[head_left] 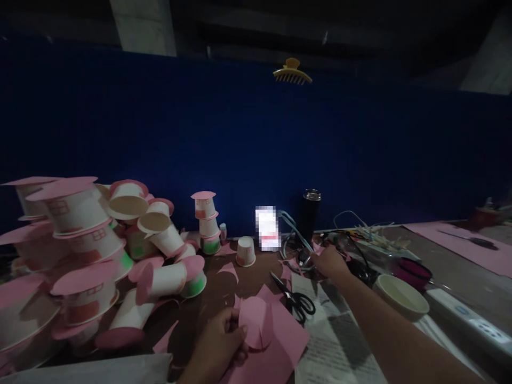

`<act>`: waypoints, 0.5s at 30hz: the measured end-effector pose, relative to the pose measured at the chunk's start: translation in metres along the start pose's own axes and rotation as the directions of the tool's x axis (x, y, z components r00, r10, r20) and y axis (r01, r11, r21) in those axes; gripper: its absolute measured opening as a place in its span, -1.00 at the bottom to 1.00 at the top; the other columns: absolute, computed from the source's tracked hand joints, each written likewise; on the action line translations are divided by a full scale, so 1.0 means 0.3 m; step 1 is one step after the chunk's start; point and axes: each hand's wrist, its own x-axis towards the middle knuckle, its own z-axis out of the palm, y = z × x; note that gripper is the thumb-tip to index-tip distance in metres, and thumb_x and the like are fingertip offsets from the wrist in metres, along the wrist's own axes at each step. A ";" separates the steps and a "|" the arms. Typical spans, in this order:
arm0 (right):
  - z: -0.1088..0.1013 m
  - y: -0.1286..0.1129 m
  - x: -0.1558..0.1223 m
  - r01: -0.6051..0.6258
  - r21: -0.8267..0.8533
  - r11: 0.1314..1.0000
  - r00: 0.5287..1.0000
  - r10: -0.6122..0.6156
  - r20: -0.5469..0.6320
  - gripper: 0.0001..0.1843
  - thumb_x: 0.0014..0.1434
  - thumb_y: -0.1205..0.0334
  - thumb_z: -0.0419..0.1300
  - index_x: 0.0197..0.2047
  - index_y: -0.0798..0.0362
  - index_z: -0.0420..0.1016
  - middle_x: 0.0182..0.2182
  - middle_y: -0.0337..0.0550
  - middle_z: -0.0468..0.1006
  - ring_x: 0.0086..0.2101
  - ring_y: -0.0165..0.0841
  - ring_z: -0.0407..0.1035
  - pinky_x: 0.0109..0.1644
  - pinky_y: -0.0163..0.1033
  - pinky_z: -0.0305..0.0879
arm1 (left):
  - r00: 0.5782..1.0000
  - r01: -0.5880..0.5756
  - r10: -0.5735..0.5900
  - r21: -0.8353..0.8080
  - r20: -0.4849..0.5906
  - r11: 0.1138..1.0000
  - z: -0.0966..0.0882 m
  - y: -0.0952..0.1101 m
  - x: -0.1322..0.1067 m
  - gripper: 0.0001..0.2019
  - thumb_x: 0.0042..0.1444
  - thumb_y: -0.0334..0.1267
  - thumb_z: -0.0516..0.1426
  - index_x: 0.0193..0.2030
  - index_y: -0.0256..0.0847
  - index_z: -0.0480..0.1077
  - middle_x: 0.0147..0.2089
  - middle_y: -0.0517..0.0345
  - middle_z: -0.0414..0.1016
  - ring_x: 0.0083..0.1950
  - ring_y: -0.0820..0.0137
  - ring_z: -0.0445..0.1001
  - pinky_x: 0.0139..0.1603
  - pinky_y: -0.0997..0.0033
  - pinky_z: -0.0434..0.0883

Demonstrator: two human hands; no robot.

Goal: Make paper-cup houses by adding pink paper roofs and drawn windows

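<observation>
My left hand (222, 341) is closed on a round pink paper cutout (254, 322), holding it just above a pink paper sheet (280, 341) at the near edge of the brown table (212, 296). My right hand (330, 262) reaches forward across a printed paper sheet (332, 330). Its fingers are curled over a dark tangle of small things and cables (304, 258); what they grip is too dark to name. Black-handled scissors (294, 296) lie between the two hands.
Several white paper cups with pink lids (92, 240) are piled at the left. A single upturned cup (245, 251), a black flask (310, 213), a bright phone screen (267, 228), a bowl (402, 296) and a power strip (468, 320) stand around. A blue partition (240, 138) backs the table.
</observation>
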 end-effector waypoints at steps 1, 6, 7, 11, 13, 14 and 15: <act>0.000 -0.002 0.004 -0.016 -0.020 1.000 1.000 0.016 0.024 -0.67 0.22 0.17 0.13 0.03 0.09 0.34 -0.02 -0.06 0.41 -0.13 -0.28 0.39 -0.09 -0.07 0.38 | 1.000 0.003 -0.003 -0.003 0.000 1.000 0.000 -0.001 0.001 -0.71 -0.11 -0.11 0.17 -0.32 -0.27 0.30 -0.62 0.23 0.39 -0.66 0.51 0.29 -0.63 0.54 0.18; -0.003 -0.020 0.021 -0.059 -0.111 0.992 0.992 0.070 0.102 -0.66 0.23 0.16 0.12 0.04 0.11 0.34 -0.03 -0.06 0.42 -0.13 -0.27 0.40 -0.10 -0.06 0.38 | 1.000 0.014 -0.015 -0.014 -0.011 1.000 0.005 0.001 0.001 -0.75 -0.11 -0.13 0.17 -0.34 -0.24 0.28 -0.66 0.28 0.35 -0.69 0.52 0.26 -0.65 0.55 0.15; -0.008 -0.024 0.027 -0.063 -0.130 0.990 0.991 0.078 0.111 -0.66 0.23 0.16 0.12 0.04 0.11 0.33 -0.02 -0.06 0.42 -0.13 -0.27 0.39 -0.09 -0.06 0.38 | 1.000 0.022 -0.022 -0.009 -0.013 1.000 0.007 0.002 0.000 -0.76 -0.11 -0.14 0.17 -0.35 -0.23 0.28 -0.66 0.29 0.34 -0.69 0.52 0.26 -0.65 0.55 0.14; -0.038 -0.027 0.049 -0.036 -0.190 0.981 0.984 0.067 0.163 -0.67 0.22 0.16 0.14 0.02 0.12 0.35 -0.04 -0.07 0.43 -0.14 -0.27 0.40 -0.09 -0.05 0.37 | 1.000 0.003 -0.003 -0.017 -0.016 1.000 0.015 0.003 -0.005 -0.80 -0.09 -0.17 0.16 -0.38 -0.22 0.27 -0.66 0.30 0.32 -0.68 0.52 0.26 -0.65 0.55 0.15; -0.051 -0.018 0.039 0.009 -0.181 0.983 0.982 0.026 0.186 -0.69 0.22 0.16 0.14 -0.01 0.11 0.37 -0.09 -0.10 0.46 -0.17 -0.29 0.41 -0.12 -0.07 0.38 | 0.999 -0.015 0.014 -0.024 -0.031 1.000 0.018 0.002 -0.006 -0.79 -0.10 -0.16 0.17 -0.40 -0.22 0.27 -0.66 0.31 0.30 -0.68 0.52 0.26 -0.66 0.54 0.17; -0.054 -0.011 0.025 0.029 -0.163 0.986 0.983 0.001 0.181 -0.71 0.22 0.16 0.14 -0.03 0.11 0.38 -0.12 -0.12 0.47 -0.20 -0.31 0.42 -0.13 -0.09 0.39 | 0.999 -0.018 0.017 -0.022 -0.039 1.000 0.019 0.003 -0.006 -0.78 -0.11 -0.15 0.18 -0.40 -0.22 0.27 -0.66 0.31 0.30 -0.68 0.51 0.26 -0.66 0.53 0.17; -0.055 -0.004 0.006 0.044 -0.136 0.990 0.988 -0.023 0.153 -0.73 0.22 0.15 0.13 -0.07 0.11 0.40 -0.16 -0.14 0.49 -0.23 -0.34 0.43 -0.16 -0.12 0.40 | 0.999 -0.020 0.019 -0.019 -0.041 1.000 0.020 0.004 -0.007 -0.77 -0.12 -0.14 0.19 -0.40 -0.22 0.28 -0.66 0.31 0.30 -0.68 0.51 0.26 -0.66 0.53 0.17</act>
